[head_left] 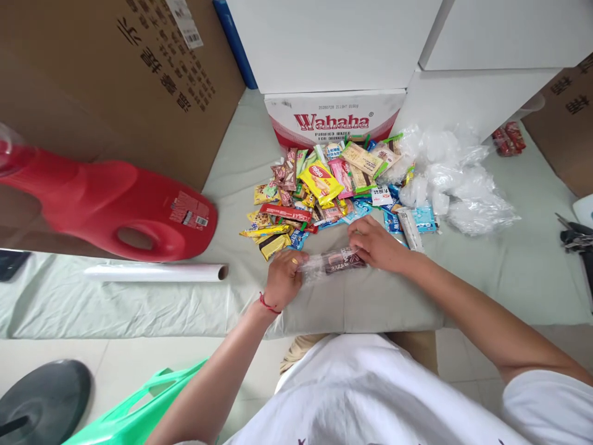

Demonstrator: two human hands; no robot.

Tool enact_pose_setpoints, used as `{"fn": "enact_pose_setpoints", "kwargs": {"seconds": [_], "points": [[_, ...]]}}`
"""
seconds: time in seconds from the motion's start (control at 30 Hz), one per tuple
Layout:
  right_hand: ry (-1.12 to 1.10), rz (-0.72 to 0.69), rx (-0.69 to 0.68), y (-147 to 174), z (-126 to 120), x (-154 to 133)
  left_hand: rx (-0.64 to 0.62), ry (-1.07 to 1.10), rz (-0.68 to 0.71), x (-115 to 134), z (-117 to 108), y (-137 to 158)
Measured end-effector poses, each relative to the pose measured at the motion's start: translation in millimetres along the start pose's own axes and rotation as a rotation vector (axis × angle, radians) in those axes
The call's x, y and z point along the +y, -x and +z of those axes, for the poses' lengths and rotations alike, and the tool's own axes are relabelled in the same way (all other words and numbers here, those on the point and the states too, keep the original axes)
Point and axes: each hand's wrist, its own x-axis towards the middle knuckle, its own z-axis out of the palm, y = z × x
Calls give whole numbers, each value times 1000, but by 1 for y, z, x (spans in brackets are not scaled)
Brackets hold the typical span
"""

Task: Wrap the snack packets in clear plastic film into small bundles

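Observation:
Between my hands, just above the cloth-covered table, a clear plastic bag [315, 266] is stretched sideways with a dark brown snack packet [343, 261] inside its right part. My left hand [283, 279] is closed on the left end of the bag. The fingers of my right hand [374, 243] are closed at the right end, over the packet. Directly beyond them lies a heap of wrapped snacks, among them a yellow packet [320, 183], a red packet [285, 213] and a pale biscuit packet [362, 159].
Crumpled clear plastic bags [467, 179] lie right of the heap. Behind it stands a Wahaha carton [336, 117]. At the left are a large red jug [125, 207] and a white roll [157, 272]. Scissors [574, 236] lie at the far right; a green bag [139, 405] is below the table.

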Motion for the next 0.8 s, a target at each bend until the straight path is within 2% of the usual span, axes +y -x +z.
{"fn": "enact_pose_setpoints", "kwargs": {"seconds": [0.07,0.17,0.3,0.47,0.57,0.67,0.73,0.8], "points": [[-45,44,15,10,1,0,20,-93,82,-1,6,6],[-107,136,-79,18,-3,2,38,-216,173,-2,9,12],[-1,108,-185,24,-14,0,37,-315,295,-1,4,15],[300,52,-90,47,-20,3,-8,-354,468,2,-2,20],[286,36,-110,68,-24,14,-60,-303,498,2,-5,23],[89,193,10,87,-30,24,-221,-217,502,2,-9,20],[-98,404,170,93,-32,24,-351,-141,529,1,-13,15],[-275,606,251,93,-29,21,-449,-47,539,0,-18,10]]}}
